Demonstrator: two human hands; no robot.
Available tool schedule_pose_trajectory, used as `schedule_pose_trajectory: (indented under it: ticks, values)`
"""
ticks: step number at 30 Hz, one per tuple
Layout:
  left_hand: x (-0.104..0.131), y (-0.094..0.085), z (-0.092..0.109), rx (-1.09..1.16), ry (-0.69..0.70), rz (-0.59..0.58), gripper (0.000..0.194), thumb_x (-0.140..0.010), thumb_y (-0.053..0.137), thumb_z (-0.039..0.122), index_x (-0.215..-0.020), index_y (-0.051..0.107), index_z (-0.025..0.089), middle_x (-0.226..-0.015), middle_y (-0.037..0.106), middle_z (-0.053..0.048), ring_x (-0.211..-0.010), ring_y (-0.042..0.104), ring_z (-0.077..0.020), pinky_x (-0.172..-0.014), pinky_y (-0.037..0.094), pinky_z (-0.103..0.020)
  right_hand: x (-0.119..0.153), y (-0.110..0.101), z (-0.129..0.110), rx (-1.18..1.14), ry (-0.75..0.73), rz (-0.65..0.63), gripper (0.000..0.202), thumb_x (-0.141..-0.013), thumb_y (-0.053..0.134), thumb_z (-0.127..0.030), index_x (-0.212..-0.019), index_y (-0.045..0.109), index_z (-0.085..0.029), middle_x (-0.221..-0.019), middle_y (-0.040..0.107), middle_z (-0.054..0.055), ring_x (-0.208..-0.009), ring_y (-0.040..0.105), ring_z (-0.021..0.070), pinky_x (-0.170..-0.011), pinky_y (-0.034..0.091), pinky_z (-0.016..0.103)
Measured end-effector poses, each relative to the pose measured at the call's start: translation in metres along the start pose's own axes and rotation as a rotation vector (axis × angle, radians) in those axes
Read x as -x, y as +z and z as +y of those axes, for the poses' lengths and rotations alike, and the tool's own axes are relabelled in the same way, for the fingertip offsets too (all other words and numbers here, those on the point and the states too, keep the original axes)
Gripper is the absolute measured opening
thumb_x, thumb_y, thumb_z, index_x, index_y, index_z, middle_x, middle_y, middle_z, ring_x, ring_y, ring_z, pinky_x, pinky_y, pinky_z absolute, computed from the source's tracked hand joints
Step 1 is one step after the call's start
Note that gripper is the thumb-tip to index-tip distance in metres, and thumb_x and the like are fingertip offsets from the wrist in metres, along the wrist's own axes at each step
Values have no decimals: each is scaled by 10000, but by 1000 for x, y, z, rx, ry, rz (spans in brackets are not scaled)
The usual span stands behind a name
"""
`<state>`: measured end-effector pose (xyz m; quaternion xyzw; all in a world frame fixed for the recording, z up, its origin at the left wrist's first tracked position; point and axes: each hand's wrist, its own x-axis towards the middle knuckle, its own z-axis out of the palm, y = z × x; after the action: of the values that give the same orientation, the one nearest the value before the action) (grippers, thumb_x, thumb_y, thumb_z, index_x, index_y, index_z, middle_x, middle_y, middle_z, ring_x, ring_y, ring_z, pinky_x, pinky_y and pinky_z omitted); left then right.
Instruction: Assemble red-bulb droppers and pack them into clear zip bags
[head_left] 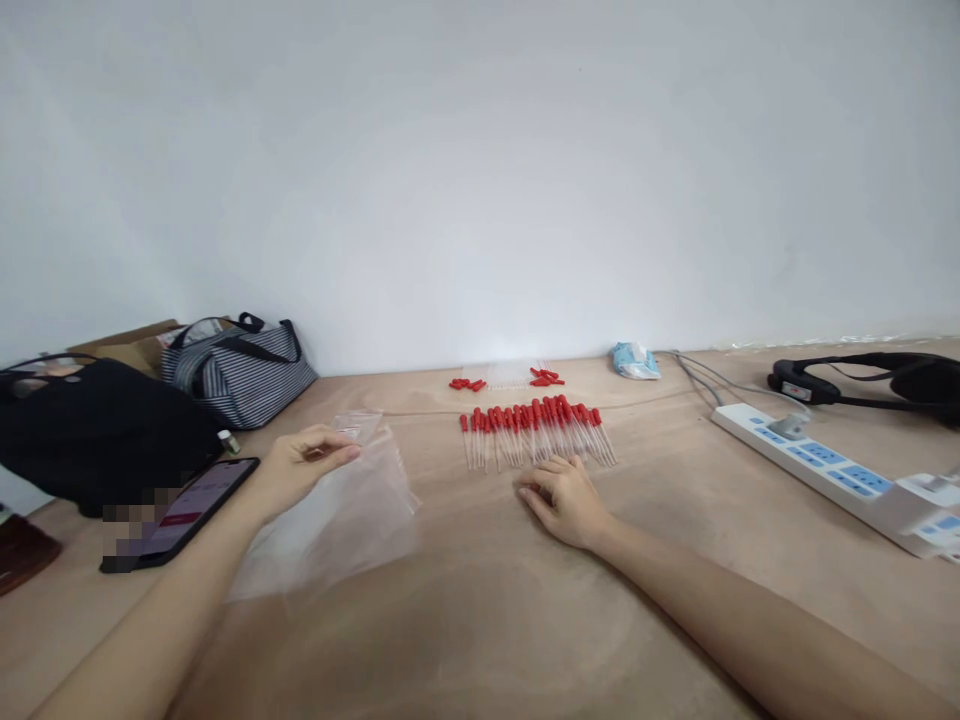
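Thumb and forefinger of my left hand (311, 460) are pinched together at the edge of a small clear zip bag (360, 426). Beneath that hand lies a larger clear plastic bag (367, 540) with thin bags layered on it or in it; I cannot tell which. My right hand (566, 502) rests on the table with its fingers curled in, and nothing shows in them. Just beyond its fingertips lies a row of droppers (536, 420) with red bulbs and thin clear stems pointing towards me. Farther back are loose red bulbs (469, 385) and a group of clear stems (508, 376).
On the left are a phone (187, 510), a small bottle (229, 441), a black bag (112, 430) and a striped bag (251, 370). A blue-and-white packet (636, 361) sits near the wall. To the right lie a power strip (817, 465) with cables and a black headset (862, 380).
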<state>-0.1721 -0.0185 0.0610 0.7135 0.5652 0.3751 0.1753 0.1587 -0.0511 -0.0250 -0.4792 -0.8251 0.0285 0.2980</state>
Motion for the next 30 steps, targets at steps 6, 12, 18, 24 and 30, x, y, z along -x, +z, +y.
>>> schedule_pose_trajectory:
  ticks: [6, 12, 18, 24, 30]
  values:
    - [25, 63, 52, 418, -241, -85, 398, -533, 674, 505, -644, 486, 173, -544, 461, 67, -409, 382, -58, -361, 298, -147, -3, -7, 7, -92, 94, 114, 322, -876, 367, -313, -679, 591, -191, -666, 587, 11, -687, 516, 143, -661, 272, 288]
    - [38, 111, 79, 721, -373, -332, 319, -636, 628, 430, -652, 424, 185, -598, 503, 55, -463, 494, -81, -457, 429, -195, 0, -20, 9, -169, 53, 221, 357, -888, 328, -354, -784, 629, -192, -749, 607, 39, -717, 524, 150, -698, 331, 299]
    - [49, 152, 78, 826, -485, -200, 288, -681, 637, 311, -637, 386, 179, -593, 448, 70, -519, 498, -77, -583, 511, -270, 6, -25, -5, -104, -13, 51, 379, -766, 510, -477, -1032, 590, -220, -993, 597, 69, -897, 526, 200, -794, 341, 361]
    - [50, 154, 68, 766, -437, -236, 251, -627, 668, 212, -725, 439, 176, -697, 490, 45, -572, 543, -95, -590, 497, -264, 14, -13, -11, -125, -98, -158, 510, -750, 537, -451, -1192, 493, -199, -1187, 525, 97, -1042, 474, 229, -866, 337, 401]
    - [42, 128, 50, 343, 5, -355, 122, -707, 551, 151, -795, 632, 173, -829, 586, -54, -783, 568, -170, -726, 439, -283, 16, -12, -4, -148, -97, -219, 544, -762, 527, -452, -1240, 453, -205, -1239, 490, 102, -1096, 452, 241, -911, 333, 421]
